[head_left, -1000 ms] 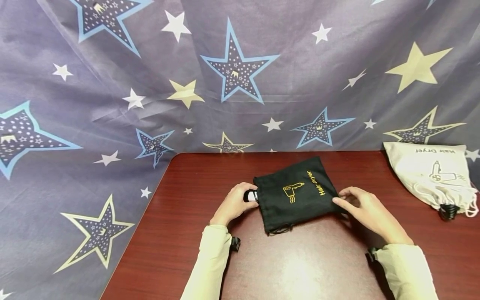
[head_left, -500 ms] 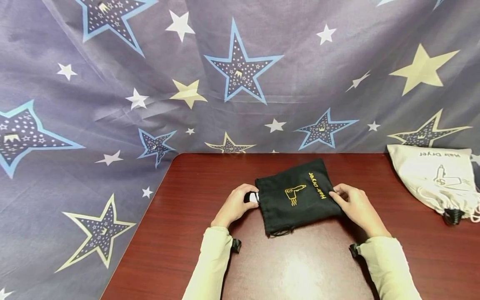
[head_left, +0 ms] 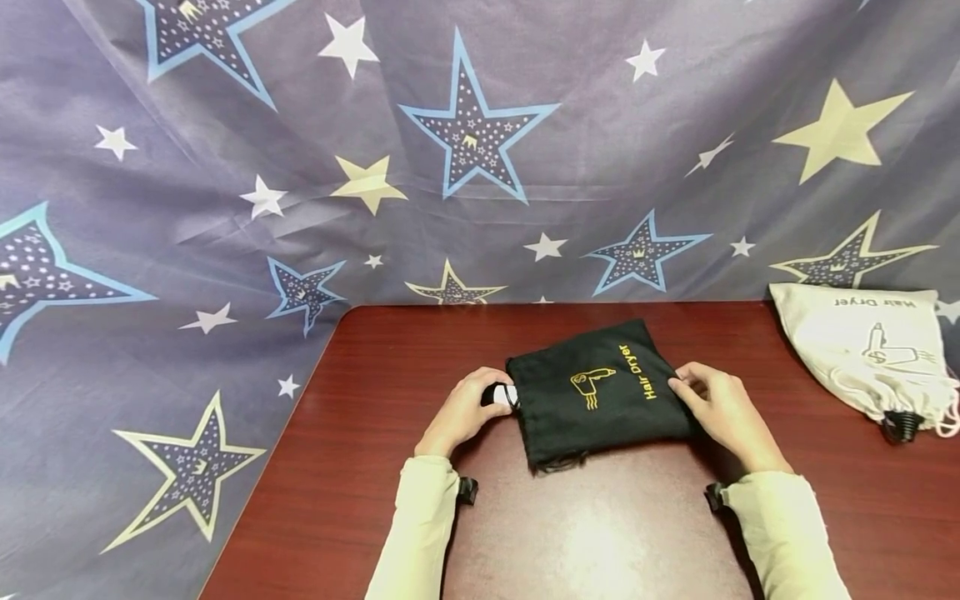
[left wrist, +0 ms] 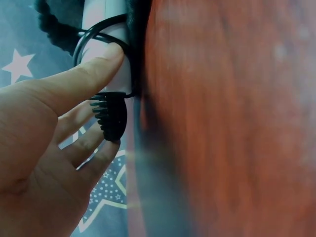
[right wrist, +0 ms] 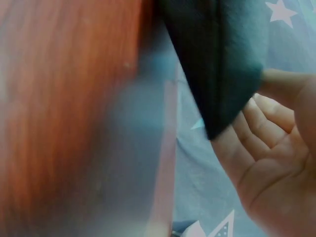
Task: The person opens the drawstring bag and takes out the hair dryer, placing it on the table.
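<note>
A black drawstring bag (head_left: 555, 417), printed "Hair Dryer" in yellow, lies at an angle between both hands. From its mouth on the left sticks the white handle of a hair dryer (left wrist: 113, 81), with a black cord (left wrist: 91, 32) looped round it and a black ribbed end (left wrist: 116, 118). My left hand (head_left: 462, 412) grips this handle, thumb over the white part and a fingertip at the ribbed end. On the opposite side, my right hand (head_left: 727, 417) pinches the bag's closed end near a corner. The rest of the hair dryer is hidden inside the bag.
A white drawstring bag (head_left: 832, 342), also printed "Hair Dryer", lies at the back right with a black ribbed piece (head_left: 902, 425) poking out of its mouth. The red-brown table (head_left: 315, 500) ends at a star-patterned cloth (head_left: 420, 233) behind and to the left.
My right hand has shifted left and its fingers have closed more on the bag's end. The left hand keeps its grip in nearly the same place.
</note>
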Demonstrator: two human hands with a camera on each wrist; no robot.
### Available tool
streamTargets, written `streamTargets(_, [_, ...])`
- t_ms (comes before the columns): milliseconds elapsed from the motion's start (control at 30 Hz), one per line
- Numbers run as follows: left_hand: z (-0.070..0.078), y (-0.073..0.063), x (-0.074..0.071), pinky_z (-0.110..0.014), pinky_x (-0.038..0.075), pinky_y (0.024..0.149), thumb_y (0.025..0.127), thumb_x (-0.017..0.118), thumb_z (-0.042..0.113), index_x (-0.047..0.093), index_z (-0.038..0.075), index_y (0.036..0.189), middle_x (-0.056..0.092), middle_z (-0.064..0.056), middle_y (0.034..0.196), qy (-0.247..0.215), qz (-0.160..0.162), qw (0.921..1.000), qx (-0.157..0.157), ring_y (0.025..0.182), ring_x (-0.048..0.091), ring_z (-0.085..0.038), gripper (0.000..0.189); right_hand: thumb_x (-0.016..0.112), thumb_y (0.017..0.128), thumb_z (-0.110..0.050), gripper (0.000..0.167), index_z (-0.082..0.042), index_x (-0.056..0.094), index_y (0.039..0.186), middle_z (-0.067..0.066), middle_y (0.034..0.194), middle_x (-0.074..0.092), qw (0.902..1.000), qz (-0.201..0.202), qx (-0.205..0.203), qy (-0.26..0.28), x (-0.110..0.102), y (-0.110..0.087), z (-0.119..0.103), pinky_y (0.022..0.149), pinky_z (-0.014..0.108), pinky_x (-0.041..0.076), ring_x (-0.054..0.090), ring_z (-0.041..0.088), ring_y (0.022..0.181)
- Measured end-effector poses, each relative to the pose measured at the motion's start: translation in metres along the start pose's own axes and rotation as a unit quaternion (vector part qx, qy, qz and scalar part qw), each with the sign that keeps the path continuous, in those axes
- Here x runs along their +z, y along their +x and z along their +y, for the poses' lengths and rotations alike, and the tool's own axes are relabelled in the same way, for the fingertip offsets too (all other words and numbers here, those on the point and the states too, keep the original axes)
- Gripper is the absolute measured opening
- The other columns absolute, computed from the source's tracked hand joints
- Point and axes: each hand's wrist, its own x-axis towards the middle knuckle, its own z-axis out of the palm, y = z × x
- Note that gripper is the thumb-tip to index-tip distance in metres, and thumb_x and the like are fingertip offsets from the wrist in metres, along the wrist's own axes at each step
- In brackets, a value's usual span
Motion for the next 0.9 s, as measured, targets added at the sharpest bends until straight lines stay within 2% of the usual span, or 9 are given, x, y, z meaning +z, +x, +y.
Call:
streamTargets(333, [-0.004,-0.003,-0.007,-0.041,0.042,0.106,0.085,0.077,0.014,0.067,0.015,0.114,0.064,-0.002,0.122,0.006,0.000,1.0000,0.002,0.120,0.057,-0.021,0.031,0.064,0.096,-0.010,0.009,-0.002,0.068,0.099,0.014,0.092,0.071,0.9998,-0.015,0.011,-0.002,-0.009,-0.003,0.000,0.066,0.029,0.052,0.070,0.027,0.079])
streamTargets(733, [-0.008,-0.007,-0.016,-0.041,0.043,0.104,0.081,0.080,0.013,0.068,0.017,0.111,0.066,-0.001,0.117,0.014,0.007,0.9998,-0.015,0.117,0.059,-0.021,0.032,0.064,0.096,-0.011,0.011,-0.002,0.069,0.099,0.015,0.094,0.071,0.9997,-0.019,0.014,0.001,-0.014,-0.005,0.000,0.066,0.024,0.051,0.070,0.026,0.080])
streamTargets(833, [-0.007,-0.007,-0.018,-0.041,0.042,0.105,0.080,0.082,0.014,0.069,0.017,0.113,0.066,-0.001,0.120,0.024,0.000,0.9996,-0.015,0.118,0.058,-0.021,0.035,0.063,0.097,-0.015,0.017,-0.001,0.070,0.105,0.018,0.099,0.072,0.9989,-0.045,0.015,0.001,-0.016,-0.004,0.000,0.065,0.026,0.052,0.070,0.022,0.075])
streamTargets(900, [-0.004,-0.006,-0.020,-0.042,0.040,0.107,0.078,0.084,0.018,0.069,0.018,0.116,0.064,-0.001,0.124,0.030,-0.007,0.9994,-0.016,0.121,0.057,-0.022,0.041,0.062,0.098,-0.020,0.025,0.000,0.070,0.111,0.020,0.106,0.071,0.9977,-0.066,0.013,-0.007,-0.019,-0.002,-0.001,0.072,0.034,0.055,0.071,0.026,0.081])
